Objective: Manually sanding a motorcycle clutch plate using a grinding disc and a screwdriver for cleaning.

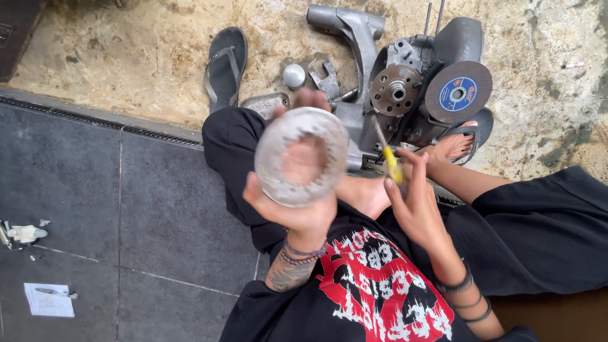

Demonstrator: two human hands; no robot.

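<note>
We see the left hand (297, 190) holding a grey metal ring (302, 156) upright, with its flat face turned to the camera. The thumb presses on the ring's near left edge, the palm shows through the centre hole, and fingertips curl over the top rim, so the hand is closed on the ring. The ring's surface is dull and speckled.

The right hand (415, 199), just to the right of that grip and not touching the ring, pinches a screwdriver (387, 155) by its yellow handle between thumb and fingers. The thin shaft points up and away to the left.

Beyond both hands, on the stained concrete floor (126, 50), lies a grey engine part (373, 76) with a round hub. A grinder disc (458, 92) with a blue label leans at its right. A black sandal (225, 66) lies beyond the ring and to the left, and a small silver cap (294, 75) lies near it. Left of the ring grip are dark tiles (95, 190), bearing a paper slip (49, 299) and a small white piece (25, 234).
</note>
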